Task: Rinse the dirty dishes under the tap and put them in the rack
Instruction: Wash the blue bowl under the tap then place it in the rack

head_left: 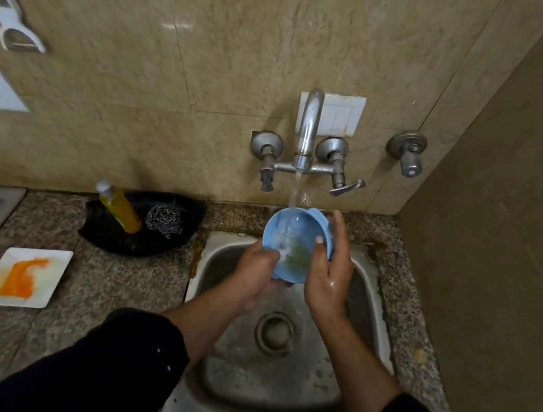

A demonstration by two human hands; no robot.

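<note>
Bowl: from the head view I see a light-blue bowl (293, 240) held over the sink, its opening tilted toward the camera, with a green smear on the inside.
Water: a stream (295, 191) runs from the wall tap (307, 131) into the bowl's far inner side.
Left hand: my reading is that the left hand (254, 272) grasps the bowl's lower-left edge, with the thumb on the rim and the fingers hidden beneath.
Right hand: the right hand (330, 275) clasps the right side, thumb tip over the rim and fingers up along the outer wall. It is wet.
Sink: steel sink (221, 261), set in a speckled counter (97, 286).
Plate: a white square plate (51, 266) with an orange smear lies on the counter, well left of the sink.
Tray: a black tray (126, 245) beside the sink holds a yellow soap bottle (119, 208) and a steel scrubber (164, 221).
</note>
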